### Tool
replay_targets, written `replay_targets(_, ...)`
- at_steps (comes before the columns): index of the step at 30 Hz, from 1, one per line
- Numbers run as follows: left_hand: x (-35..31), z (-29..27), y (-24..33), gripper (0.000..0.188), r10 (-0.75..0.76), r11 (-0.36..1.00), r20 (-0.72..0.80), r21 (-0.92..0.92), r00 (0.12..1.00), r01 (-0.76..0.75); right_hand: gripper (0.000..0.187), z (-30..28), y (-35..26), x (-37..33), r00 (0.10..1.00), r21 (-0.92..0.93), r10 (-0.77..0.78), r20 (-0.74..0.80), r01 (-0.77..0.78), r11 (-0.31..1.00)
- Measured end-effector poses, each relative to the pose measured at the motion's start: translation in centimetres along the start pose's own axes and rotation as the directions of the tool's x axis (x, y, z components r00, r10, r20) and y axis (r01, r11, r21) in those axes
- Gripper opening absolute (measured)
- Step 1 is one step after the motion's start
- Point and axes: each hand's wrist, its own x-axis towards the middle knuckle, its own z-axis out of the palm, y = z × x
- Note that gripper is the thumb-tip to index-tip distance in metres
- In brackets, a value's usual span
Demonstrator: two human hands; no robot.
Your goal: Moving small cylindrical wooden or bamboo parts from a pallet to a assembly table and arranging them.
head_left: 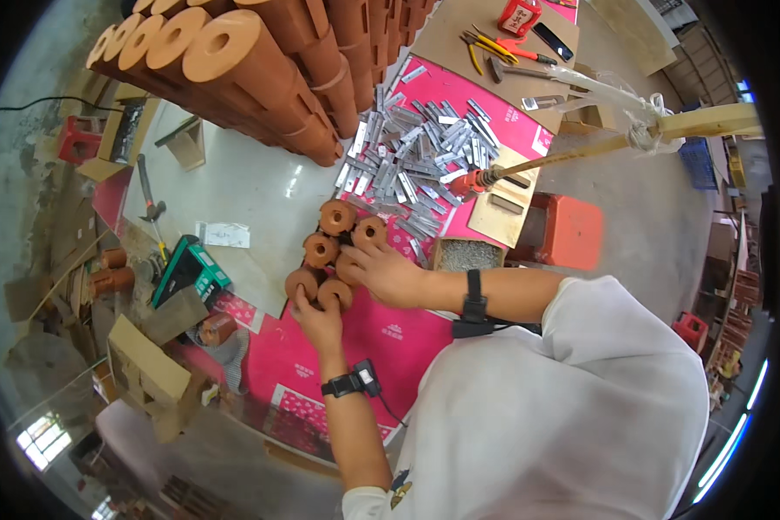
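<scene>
Several short brown cylinders [321,250], each with a round hole in its top, stand upright in a tight cluster on the pink sheet. My left hand [321,328] grips the two nearest ones, its fingertips apart on the left cylinder [302,283] and the one beside it. From the right, my right hand [388,276] closes over a cylinder [347,267] at the cluster's right side, covering part of it. Just beyond lies a loose heap of small silver metal strips [420,143].
Tall stacks of brown cylinders [260,82] rise at the far left. A power drill [472,183] hangs right of the heap, near a box of small metal pieces [468,255] and a red stool [563,232]. Pliers [485,45] and a hammer [516,71] lie at the back.
</scene>
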Motion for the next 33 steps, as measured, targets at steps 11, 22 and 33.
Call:
replay_targets(11,-5.4,-2.4,1.5,0.057,0.037,0.995,-0.249,-0.08,0.968,-0.059,0.022,4.0,4.2,-5.9,0.925,-0.276,0.002,0.38,0.111,0.955)
replay_targets(22,-23.0,6.5,-15.5,0.05,-0.321,0.943,-0.127,-0.14,0.939,0.303,0.025,7.0,8.9,-7.4,0.978,-0.411,-0.085,0.189,0.157,0.898)
replay_targets(33,-30.3,9.2,-19.8,0.047,-0.521,0.845,-0.152,-0.231,0.84,0.482,0.026,4.2,14.2,-2.2,0.978,-0.478,-0.037,0.207,0.134,0.868)
